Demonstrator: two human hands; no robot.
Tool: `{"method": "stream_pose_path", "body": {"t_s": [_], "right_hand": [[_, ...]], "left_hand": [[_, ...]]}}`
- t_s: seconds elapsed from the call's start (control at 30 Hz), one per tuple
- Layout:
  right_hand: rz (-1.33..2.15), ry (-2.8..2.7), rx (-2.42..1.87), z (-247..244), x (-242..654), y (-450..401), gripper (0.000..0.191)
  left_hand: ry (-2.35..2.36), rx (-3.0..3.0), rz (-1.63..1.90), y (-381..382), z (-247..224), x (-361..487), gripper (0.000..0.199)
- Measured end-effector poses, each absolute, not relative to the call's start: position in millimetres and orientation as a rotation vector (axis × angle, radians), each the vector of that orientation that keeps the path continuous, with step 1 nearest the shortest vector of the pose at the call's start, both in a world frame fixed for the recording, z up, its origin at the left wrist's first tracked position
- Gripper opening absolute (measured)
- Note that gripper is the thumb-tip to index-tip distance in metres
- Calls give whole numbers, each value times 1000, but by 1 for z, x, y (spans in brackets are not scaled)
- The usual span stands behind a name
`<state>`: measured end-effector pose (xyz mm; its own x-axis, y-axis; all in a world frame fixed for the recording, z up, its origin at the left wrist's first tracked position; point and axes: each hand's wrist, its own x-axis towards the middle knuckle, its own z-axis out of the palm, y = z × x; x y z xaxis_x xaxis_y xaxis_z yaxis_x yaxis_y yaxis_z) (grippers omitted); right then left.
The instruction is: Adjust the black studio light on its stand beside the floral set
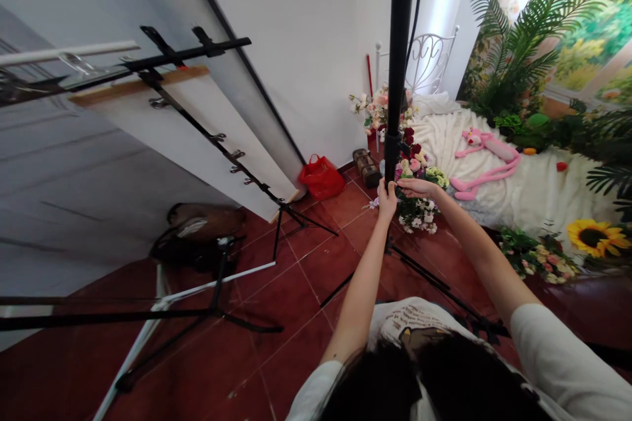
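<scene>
A tall black stand [395, 59] rises upright in front of me, its legs spread on the floor below. My left hand [386, 199] is wrapped round its pole, low down, with the thumb upward. My right hand [415, 188] is at the right side of the pole at the same height, its fingers pinched together near a small part that I cannot make out. A collar with a knob [394, 145] sits on the pole above both hands. A black cable hangs along the upper pole.
Left stands a rack with clipped white boards [237, 138]. A red bag [322, 177] lies by the wall. Flowers [417, 214] stand behind the pole. Right is a bed with a white blanket [533, 194], a pink plush toy [501, 148] and a sunflower [595, 237]. Tripod legs cross the floor.
</scene>
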<state>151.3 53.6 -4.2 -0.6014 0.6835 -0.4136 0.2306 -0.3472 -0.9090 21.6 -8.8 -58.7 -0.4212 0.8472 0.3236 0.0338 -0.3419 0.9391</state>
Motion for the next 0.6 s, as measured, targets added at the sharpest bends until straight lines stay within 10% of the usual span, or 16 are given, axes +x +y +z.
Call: {"method": "stream_pose_path", "body": {"t_s": [0.6], "right_hand": [[1932,-1681,-1623,34,135,60,37]], "left_hand": [[1260,1192,1828,-12,-53,22,56]]}}
